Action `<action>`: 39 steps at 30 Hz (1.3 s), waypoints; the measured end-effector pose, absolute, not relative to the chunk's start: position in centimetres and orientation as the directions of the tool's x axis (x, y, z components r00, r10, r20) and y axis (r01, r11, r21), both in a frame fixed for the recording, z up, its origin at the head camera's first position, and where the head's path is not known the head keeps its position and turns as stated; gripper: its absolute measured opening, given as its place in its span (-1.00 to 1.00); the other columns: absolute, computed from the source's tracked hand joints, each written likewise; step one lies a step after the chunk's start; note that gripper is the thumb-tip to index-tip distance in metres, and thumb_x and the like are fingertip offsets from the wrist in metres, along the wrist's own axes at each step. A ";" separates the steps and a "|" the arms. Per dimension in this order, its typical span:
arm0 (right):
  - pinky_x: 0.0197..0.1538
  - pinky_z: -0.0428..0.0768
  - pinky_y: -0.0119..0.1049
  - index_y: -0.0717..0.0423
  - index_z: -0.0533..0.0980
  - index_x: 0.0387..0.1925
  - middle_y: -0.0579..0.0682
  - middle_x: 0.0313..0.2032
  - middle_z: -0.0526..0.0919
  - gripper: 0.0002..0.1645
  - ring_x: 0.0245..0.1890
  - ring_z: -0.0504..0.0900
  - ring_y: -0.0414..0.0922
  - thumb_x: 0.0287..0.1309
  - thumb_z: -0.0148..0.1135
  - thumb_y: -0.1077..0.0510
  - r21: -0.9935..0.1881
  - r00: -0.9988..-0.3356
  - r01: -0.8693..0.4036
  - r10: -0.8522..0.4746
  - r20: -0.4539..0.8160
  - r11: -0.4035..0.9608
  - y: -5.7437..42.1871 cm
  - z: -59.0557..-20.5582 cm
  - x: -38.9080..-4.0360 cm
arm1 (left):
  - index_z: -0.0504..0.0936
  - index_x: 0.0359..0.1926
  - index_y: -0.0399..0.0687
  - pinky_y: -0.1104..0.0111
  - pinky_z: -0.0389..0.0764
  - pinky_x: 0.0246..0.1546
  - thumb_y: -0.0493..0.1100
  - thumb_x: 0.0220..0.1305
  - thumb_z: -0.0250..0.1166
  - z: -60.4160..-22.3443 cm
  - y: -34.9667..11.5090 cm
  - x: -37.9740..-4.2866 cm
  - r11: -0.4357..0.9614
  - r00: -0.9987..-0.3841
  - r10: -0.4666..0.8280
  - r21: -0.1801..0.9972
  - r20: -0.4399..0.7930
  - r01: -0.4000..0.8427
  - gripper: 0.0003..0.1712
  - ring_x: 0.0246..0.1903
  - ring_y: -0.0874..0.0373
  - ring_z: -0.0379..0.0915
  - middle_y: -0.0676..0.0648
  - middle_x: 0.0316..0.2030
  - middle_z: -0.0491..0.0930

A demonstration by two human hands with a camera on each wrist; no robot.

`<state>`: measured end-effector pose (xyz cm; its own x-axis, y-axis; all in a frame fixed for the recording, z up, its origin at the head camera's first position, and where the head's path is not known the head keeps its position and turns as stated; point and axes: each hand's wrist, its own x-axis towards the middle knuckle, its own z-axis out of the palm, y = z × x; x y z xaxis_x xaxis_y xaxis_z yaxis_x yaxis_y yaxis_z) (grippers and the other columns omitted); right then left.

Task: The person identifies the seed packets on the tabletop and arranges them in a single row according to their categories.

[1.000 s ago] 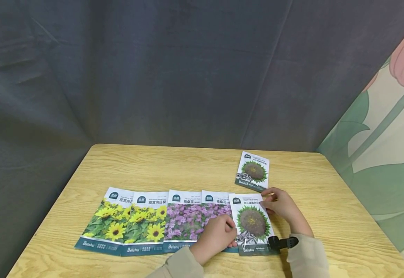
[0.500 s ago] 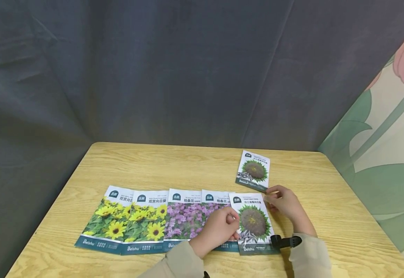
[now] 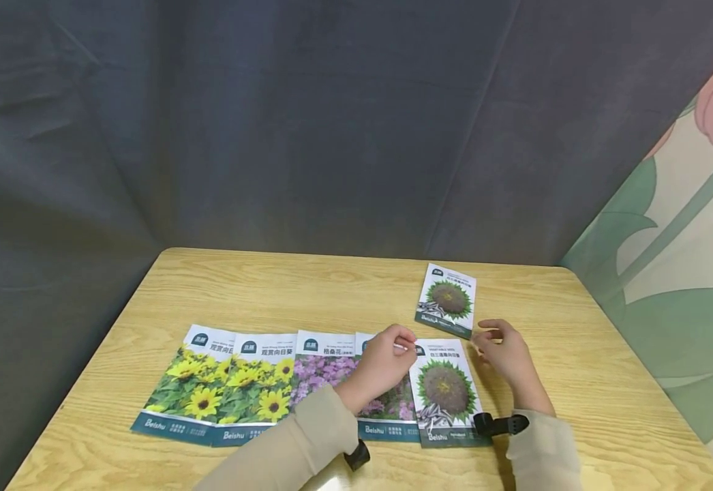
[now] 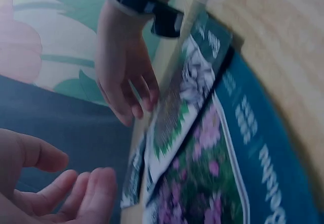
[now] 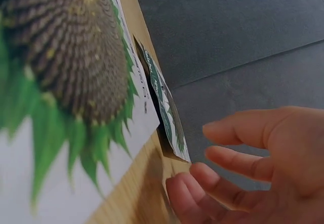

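Note:
A sunflower-head seed packet (image 3: 446, 389) lies at the right end of a row, overlapping a purple-flower seed packet (image 3: 387, 431). My left hand (image 3: 384, 361) is over the top of that purple packet, hiding much of it. In the left wrist view its fingers (image 4: 96, 193) are loosely bent, apart from the thumb, with nothing between them. Just right of the sunflower packet's upper edge is my right hand (image 3: 506, 354). The right wrist view shows its fingers (image 5: 223, 183) spread and relaxed, holding nothing. A second sunflower-head packet (image 3: 448, 300) lies behind, close to the right fingertips.
Further left in the row are another purple-flower packet (image 3: 316, 375) and two yellow-flower packets, one in the middle (image 3: 261, 389) and one at the end (image 3: 193, 382), their edges overlapping. A dark curtain (image 3: 332, 136) hangs behind the wooden table (image 3: 283, 286); a tulip-patterned wall (image 3: 688, 273) is at right.
My left hand has moved up and back from the sunflower packet's left side. My right hand has come away from that packet's upper right edge. The packets lie nearly as before.

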<state>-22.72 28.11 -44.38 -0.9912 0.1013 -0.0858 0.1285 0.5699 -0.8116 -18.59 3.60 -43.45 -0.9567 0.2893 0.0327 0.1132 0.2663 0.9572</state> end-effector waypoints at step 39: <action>-0.02 0.56 -0.40 0.43 0.16 0.28 0.42 0.17 0.32 -0.45 0.06 0.48 0.04 0.30 -0.04 0.33 -0.952 -0.979 0.177 0.148 -0.143 0.251 26.5 -45.0 -23.0 | 0.21 0.33 -0.30 0.06 0.30 0.22 0.07 0.44 -0.10 -45.2 6.5 -24.7 0.101 -0.939 0.294 0.982 -0.180 -0.157 -0.36 0.21 -0.12 0.25 -0.26 0.24 0.29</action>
